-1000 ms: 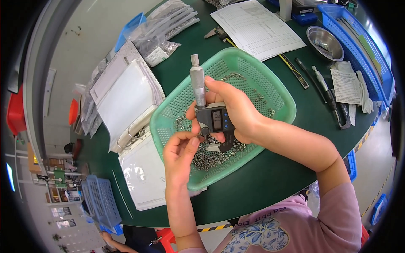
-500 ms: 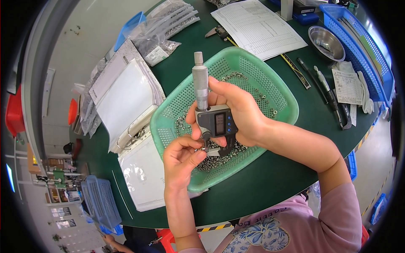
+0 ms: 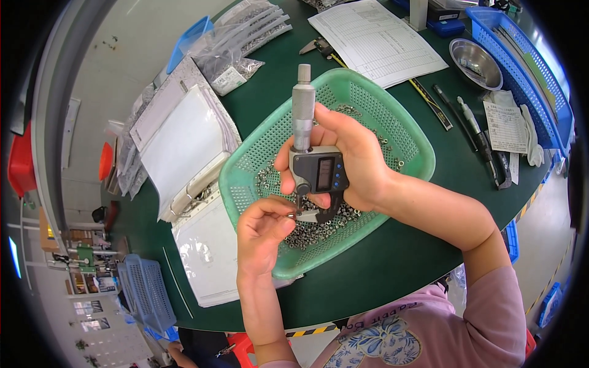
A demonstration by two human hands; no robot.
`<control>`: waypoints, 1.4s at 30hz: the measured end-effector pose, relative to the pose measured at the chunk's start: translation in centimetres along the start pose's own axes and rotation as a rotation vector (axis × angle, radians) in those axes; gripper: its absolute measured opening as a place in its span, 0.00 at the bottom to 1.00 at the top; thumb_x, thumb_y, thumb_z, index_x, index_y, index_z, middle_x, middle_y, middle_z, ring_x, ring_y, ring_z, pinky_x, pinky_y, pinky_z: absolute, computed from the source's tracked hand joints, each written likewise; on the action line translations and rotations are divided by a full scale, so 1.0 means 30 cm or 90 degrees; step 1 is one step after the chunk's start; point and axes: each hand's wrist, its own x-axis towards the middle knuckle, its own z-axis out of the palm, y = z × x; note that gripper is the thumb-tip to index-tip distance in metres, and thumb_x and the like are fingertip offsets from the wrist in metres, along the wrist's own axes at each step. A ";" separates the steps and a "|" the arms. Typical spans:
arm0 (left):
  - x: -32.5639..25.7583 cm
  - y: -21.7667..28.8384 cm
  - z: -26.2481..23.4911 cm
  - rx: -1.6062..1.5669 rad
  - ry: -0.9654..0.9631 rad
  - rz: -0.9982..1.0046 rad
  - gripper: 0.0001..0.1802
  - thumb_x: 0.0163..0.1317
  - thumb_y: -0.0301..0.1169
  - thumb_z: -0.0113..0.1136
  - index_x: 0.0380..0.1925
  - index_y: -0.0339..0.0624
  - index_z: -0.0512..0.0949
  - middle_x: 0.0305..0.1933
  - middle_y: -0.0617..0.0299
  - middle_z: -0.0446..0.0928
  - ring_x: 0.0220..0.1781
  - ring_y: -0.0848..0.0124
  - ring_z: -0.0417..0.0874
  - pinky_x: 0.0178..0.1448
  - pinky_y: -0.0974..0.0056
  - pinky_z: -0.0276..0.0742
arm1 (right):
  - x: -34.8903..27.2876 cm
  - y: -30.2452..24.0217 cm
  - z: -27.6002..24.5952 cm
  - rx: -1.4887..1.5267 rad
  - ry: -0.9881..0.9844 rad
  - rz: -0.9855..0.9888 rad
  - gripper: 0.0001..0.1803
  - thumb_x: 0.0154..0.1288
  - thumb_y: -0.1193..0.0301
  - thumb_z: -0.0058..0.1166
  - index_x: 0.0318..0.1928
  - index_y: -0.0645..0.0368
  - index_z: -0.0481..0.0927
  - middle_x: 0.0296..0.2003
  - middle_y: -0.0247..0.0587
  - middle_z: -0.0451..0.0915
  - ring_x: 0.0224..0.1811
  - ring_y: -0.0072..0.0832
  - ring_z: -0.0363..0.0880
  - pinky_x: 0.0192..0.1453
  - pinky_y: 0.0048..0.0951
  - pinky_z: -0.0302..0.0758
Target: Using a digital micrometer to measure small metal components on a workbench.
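Note:
In my right hand (image 3: 363,161) is a digital micrometer (image 3: 316,168), its grey thimble pointing away from me and its small screen facing up. The right fingers are wrapped round the frame. My left hand (image 3: 262,232) pinches a small metal nut-like part (image 3: 291,216) between thumb and forefinger, right beside the micrometer's measuring gap. Whether the part touches the measuring faces I cannot tell. Both hands are above a green plastic basket (image 3: 392,205), where many similar small metal parts (image 3: 319,233) lie in a loose heap, partly hidden by the hands.
Left of the basket lies an open ring binder (image 3: 184,153), with bagged parts (image 3: 236,70) behind it. Printed sheets (image 3: 377,43) and a caliper (image 3: 319,46) lie at the back. To the right are a metal bowl (image 3: 475,63), another micrometer (image 3: 478,132) and a blue basket (image 3: 521,73).
My right hand has shifted the micrometer a little to the right and away from me. The left hand stays nearly in place, still pinching the part. A person's arm at lower left has moved slightly.

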 end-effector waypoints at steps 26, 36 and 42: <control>0.000 -0.007 -0.005 0.005 -0.008 -0.036 0.10 0.47 0.20 0.63 0.30 0.36 0.74 0.35 0.62 0.72 0.37 0.76 0.73 0.44 0.71 0.68 | 0.000 0.012 -0.006 -0.028 -0.060 0.008 0.35 0.61 0.44 0.25 0.32 0.66 0.74 0.22 0.46 0.76 0.13 0.25 0.67 0.15 0.20 0.64; 0.000 -0.011 -0.007 0.008 -0.014 -0.046 0.10 0.46 0.20 0.63 0.30 0.35 0.74 0.34 0.62 0.73 0.34 0.77 0.73 0.41 0.73 0.69 | 0.000 0.010 -0.001 -0.097 -0.049 0.007 0.33 0.59 0.43 0.33 0.28 0.65 0.74 0.20 0.43 0.76 0.11 0.23 0.66 0.15 0.19 0.62; -0.001 0.005 0.009 0.031 0.057 -0.015 0.08 0.51 0.24 0.60 0.30 0.34 0.74 0.31 0.62 0.73 0.34 0.76 0.73 0.41 0.72 0.69 | -0.002 -0.001 -0.001 -0.059 -0.015 0.017 0.33 0.60 0.44 0.32 0.29 0.64 0.74 0.20 0.44 0.76 0.11 0.23 0.66 0.16 0.20 0.63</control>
